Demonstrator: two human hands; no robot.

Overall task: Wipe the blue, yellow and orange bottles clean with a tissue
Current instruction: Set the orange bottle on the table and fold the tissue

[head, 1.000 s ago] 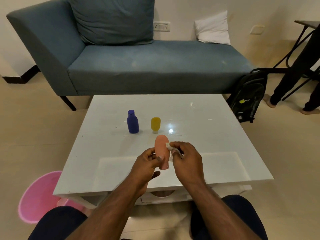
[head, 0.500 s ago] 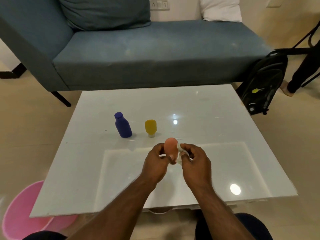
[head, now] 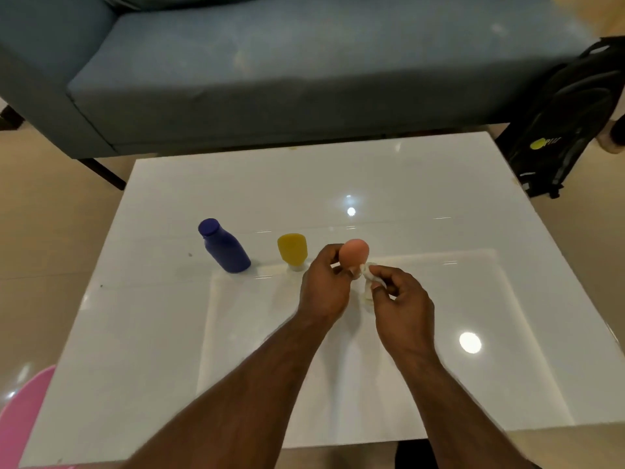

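Note:
My left hand (head: 323,289) grips the orange bottle (head: 354,253) by its lower part, just above the white table (head: 169,333); only the rounded end shows above my fingers. My right hand (head: 400,306) pinches a small crumpled white tissue (head: 368,272) right beside the bottle's lower right side. The yellow bottle (head: 292,248) stands on its pale cap just left of my left hand. Further left, the blue bottle (head: 223,247) stands upright on the table.
A blue-grey sofa (head: 270,79) runs along the far side of the table. A black backpack (head: 568,120) leans at the right, with someone's foot beside it. A pink bucket (head: 20,421) sits on the floor at the lower left.
The view has tilted down and closer to the table. My hands have carried the orange bottle further from me, towards the yellow bottle, and the tissue now sits lower on its right side.

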